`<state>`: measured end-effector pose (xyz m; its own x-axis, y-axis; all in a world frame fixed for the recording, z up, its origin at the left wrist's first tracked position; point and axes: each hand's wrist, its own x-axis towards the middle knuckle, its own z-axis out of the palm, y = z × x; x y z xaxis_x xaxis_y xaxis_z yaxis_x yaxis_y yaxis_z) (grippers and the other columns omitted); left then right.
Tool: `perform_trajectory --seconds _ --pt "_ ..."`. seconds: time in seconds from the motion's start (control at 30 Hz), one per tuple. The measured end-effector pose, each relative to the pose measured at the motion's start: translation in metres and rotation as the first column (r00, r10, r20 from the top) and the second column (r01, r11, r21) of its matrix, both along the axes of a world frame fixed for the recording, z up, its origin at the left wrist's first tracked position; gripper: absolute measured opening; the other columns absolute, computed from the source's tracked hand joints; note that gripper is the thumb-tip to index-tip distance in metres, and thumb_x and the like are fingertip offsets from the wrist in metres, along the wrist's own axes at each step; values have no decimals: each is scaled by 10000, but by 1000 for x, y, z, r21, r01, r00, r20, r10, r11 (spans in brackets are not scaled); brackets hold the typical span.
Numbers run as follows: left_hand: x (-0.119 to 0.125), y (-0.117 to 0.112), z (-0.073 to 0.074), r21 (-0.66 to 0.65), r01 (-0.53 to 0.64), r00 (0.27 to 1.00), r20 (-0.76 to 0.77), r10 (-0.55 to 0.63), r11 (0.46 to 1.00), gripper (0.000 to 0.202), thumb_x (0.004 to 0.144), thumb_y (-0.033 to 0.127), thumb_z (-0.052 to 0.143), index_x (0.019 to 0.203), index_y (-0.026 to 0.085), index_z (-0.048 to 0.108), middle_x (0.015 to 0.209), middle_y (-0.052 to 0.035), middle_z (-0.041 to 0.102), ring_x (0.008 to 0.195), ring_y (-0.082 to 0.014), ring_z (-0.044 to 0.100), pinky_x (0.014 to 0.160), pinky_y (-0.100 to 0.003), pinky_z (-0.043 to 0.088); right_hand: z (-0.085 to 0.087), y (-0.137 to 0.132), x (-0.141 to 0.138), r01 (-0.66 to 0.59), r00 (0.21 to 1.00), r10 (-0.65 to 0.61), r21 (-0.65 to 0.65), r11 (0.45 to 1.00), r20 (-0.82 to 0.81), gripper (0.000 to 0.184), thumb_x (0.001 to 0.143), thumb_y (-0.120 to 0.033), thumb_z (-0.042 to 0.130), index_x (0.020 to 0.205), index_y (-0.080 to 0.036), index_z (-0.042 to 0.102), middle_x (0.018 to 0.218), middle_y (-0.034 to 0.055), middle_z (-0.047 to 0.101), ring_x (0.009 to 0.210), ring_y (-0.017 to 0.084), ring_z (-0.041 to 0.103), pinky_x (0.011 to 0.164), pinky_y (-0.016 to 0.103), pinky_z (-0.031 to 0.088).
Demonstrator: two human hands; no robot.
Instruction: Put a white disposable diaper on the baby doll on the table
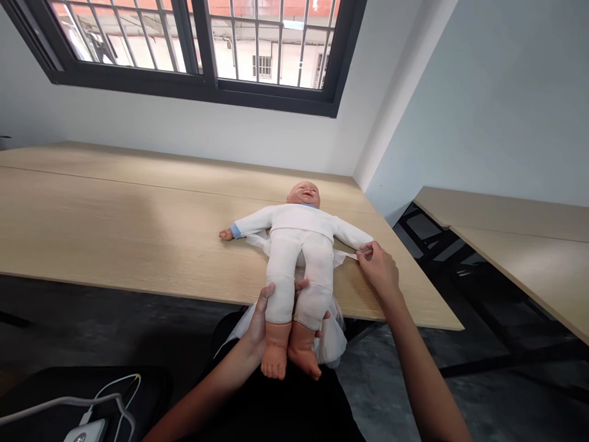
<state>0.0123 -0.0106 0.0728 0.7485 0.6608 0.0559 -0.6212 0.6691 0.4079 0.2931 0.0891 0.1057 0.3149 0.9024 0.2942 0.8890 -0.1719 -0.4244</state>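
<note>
A baby doll in a white top and white trousers lies face up on the table, its bare feet sticking out past the front edge. My left hand is wrapped round the doll's lower legs from beneath, with fingertips showing between and beside them. Beside the doll's sleeve end, my right hand pinches the end of a thin white strip that runs out from under the doll's hip. More thin white cloth hangs below the legs, and another piece shows under the opposite hip.
The wooden table stands against the wall below a barred window. A second table is to the right across a gap. At lower left, a white device with cables lies on a black seat.
</note>
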Motion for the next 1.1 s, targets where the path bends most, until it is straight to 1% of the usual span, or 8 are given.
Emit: perform_trajectory --seconds 0.1,0.2,0.33,0.4,0.63,0.87,0.97,1.1 --pt "-1 1 0 18 11 1000 0 -11 1000 846 863 725 532 1535 219 442 1251 -182 685 966 -342 714 875 -442 499 0 -1 3 6 1000 -6 35 999 -14 197 933 -314 492 984 -193 638 964 111 713 948 312 630 727 364 418" --pt "-1 1 -2 28 13 1000 3 -13 1000 857 872 729 512 1549 213 416 1265 -188 678 973 -350 713 881 -452 493 -1 1 3 -86 986 102 126 988 -133 309 955 -431 483 1005 -171 641 992 124 713 917 284 639 842 400 454" --pt "0 2 -4 15 8 1000 1 -8 1000 870 860 731 536 1547 212 418 1252 -187 685 995 -352 710 916 -461 480 -6 2 2 -324 846 366 171 930 -387 543 822 -590 674 1152 -160 637 1131 125 698 1021 268 647 931 399 477" --pt "0 2 -4 14 21 1000 -2 -21 1000 881 845 734 556 1546 217 420 1240 -183 692 993 -349 711 917 -460 482 -8 3 4 -396 797 411 131 909 -443 579 785 -572 714 1186 -163 632 1094 118 706 1026 276 650 907 397 488" --pt "-2 0 -1 4 -14 1000 -22 14 1000 847 874 721 522 1541 209 426 1229 -181 695 978 -335 712 923 -462 480 -6 4 8 -208 889 248 142 968 -386 385 835 -469 563 1036 -152 651 751 71 686 730 250 639 745 367 460" --pt "1 -3 0 -50 19 1000 18 -18 999 832 858 742 550 1504 220 491 1280 -174 677 1097 -349 680 1021 -500 449 1 0 7 13 993 0 113 993 -114 245 887 -377 544 1018 -181 610 844 94 709 852 297 643 756 371 432" --pt "3 -6 6 -74 6 1000 24 -5 997 779 848 739 574 1447 241 558 1274 -158 684 1137 -355 665 1062 -542 426 7 -3 1 -23 988 55 213 977 -148 241 901 -398 534 989 -181 592 918 118 707 874 293 647 797 390 465" --pt "3 -12 21 -148 -75 996 -51 68 986 695 917 698 505 1387 197 612 1249 -160 696 1160 -363 649 1066 -590 429 16 -29 -29 -156 941 267 431 888 -209 328 935 -513 531 975 -193 588 1016 131 685 948 276 644 960 435 472"
